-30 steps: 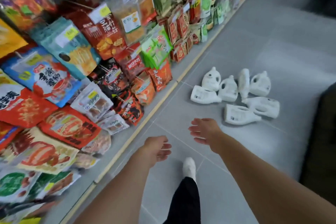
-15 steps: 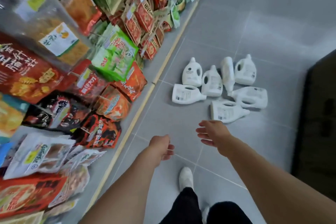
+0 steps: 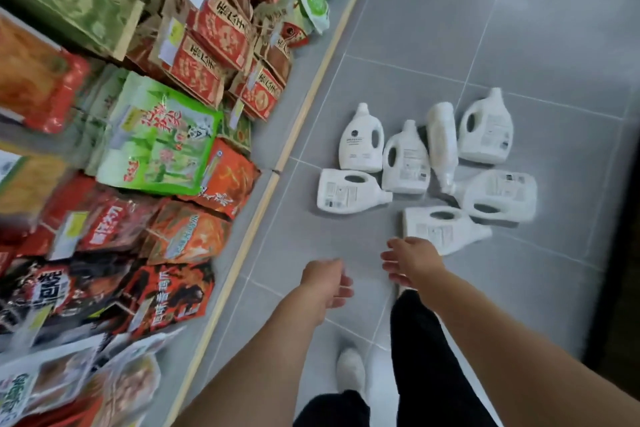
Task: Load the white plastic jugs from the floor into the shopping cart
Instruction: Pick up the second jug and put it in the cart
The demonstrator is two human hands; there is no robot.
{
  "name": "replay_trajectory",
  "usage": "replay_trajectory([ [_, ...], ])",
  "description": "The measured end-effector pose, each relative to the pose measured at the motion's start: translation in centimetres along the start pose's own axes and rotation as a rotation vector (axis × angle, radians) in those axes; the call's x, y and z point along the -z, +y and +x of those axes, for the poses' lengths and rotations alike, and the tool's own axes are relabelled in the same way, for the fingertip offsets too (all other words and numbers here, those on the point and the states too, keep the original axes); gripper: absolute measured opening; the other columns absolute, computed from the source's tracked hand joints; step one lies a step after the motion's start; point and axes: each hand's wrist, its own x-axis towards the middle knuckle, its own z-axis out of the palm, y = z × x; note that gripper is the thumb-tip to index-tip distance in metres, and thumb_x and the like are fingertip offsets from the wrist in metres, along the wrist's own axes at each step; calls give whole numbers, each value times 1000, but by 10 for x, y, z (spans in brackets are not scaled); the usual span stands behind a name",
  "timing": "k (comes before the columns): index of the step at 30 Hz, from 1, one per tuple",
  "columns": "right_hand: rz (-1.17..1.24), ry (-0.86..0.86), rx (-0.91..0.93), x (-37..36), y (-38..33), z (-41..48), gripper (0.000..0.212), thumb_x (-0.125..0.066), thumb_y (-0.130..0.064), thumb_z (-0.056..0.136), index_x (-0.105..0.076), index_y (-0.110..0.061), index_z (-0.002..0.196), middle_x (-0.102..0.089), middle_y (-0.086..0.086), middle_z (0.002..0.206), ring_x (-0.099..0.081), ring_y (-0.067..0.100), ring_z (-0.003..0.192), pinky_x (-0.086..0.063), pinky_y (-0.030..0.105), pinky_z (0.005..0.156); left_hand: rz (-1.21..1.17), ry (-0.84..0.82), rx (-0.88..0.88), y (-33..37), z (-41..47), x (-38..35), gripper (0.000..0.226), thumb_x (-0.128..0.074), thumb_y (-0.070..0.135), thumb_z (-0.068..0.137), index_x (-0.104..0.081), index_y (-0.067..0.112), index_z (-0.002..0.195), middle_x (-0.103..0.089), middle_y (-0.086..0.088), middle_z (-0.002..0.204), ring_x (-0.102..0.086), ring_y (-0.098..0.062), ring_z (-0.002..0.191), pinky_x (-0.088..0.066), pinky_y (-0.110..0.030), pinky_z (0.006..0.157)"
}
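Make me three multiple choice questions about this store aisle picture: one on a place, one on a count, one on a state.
1. Which side of the white jugs are the snack shelves? A left B right C both
2. How many jugs are on the floor? A four B seven C ten
3. The left hand and right hand are: A empty B each gripping a jug C holding snack bags

Answers: 1 A, packets fill the left; 2 B, seven countable; 3 A, fingers loose, nothing held.

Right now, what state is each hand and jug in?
Left hand, open, empty.
Right hand, open, empty.
Nearest jug, lying down.
Left front jug, lying down.
Right front jug, lying down.
Back left jug, upright.
Middle jug, upright.
Back right jug, upright.
Edge-on jug, seemingly lying down.
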Motion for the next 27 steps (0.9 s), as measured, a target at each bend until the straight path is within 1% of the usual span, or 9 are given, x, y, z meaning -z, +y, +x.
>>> replay_trajectory([
  [5, -15, 22, 9, 16, -41, 77, 21, -53, -19, 110, -62, -13, 92, -65, 12, 91, -65, 23, 67, -51, 34, 64, 41, 1, 27, 65, 59, -41, 17, -52, 18, 108, -62, 9, 98, -70, -7, 81, -69, -21, 63, -54, -28, 60],
  [9, -39, 49, -27, 13, -62, 146, 19, -56, -30, 110, -62, -11, 113, -65, 6, 92, -72, 24, 76, -60, 42, 73, 110, 18, -24, 104, 118, -57, 19, -54, 26, 107, -66, 11, 111, -72, -7, 89, -71, -23, 70, -57, -33, 67],
  [12, -2, 56, -87, 3, -69, 199, 26, -60, -36, 108, -56, -12, 118, -62, 6, 93, -71, 28, 91, -62, 49, 89, 231, 82, -81, 127, 172, -60, 8, -63, 30, 102, -63, 24, 106, -73, -5, 92, -69, -24, 76, -59, -36, 77],
  [14, 27, 70, -123, -8, -71, 235, 36, -64, -41, 104, -49, -14, 121, -62, 8, 102, -70, 34, 106, -61, 52, 95, 332, 123, -124, 139, 216, -60, 18, -68, 35, 97, -65, 24, 111, -76, -5, 101, -73, -28, 89, -63, -40, 89],
  [15, 43, 68, -128, -13, -69, 255, 47, -68, -48, 98, -48, -14, 124, -63, 10, 112, -69, 36, 114, -61, 56, 99, 386, 139, -143, 144, 239, -60, 24, -70, 38, 97, -65, 23, 115, -76, -4, 108, -74, -29, 98, -63, -41, 92],
  [18, 74, 100, -153, -27, -50, 321, 120, -68, -80, 56, -45, -10, 150, -58, 12, 146, -61, 36, 134, -52, 61, 112, 559, 147, -192, 157, 306, -59, 40, -73, 45, 98, -61, 21, 128, -71, -3, 122, -71, -29, 111, -52, -32, 86],
  [19, 92, 104, -169, -32, -43, 343, 129, -67, -82, 50, -41, -12, 155, -57, 12, 147, -60, 35, 134, -50, 61, 114, 616, 136, -206, 161, 330, -58, 46, -75, 47, 97, -60, 21, 131, -70, -4, 126, -70, -29, 113, -50, -31, 85],
  [23, 161, 137, -256, -56, -23, 427, 117, -77, -72, 81, -27, -12, 167, -55, 15, 148, -56, 40, 139, -47, 62, 117, 842, 101, -269, 182, 431, -58, 70, -83, 54, 87, -55, 22, 143, -61, -10, 143, -62, -32, 131, -53, -39, 108],
  [27, 208, 146, -353, -89, 2, 507, 102, -78, -73, 83, -43, -10, 155, -58, 18, 145, -57, 40, 137, -48, 59, 116, 1151, 79, -367, 199, 520, -56, 96, -84, 65, 81, -43, 23, 157, -46, -9, 156, -42, -34, 147, -44, -47, 119],
])
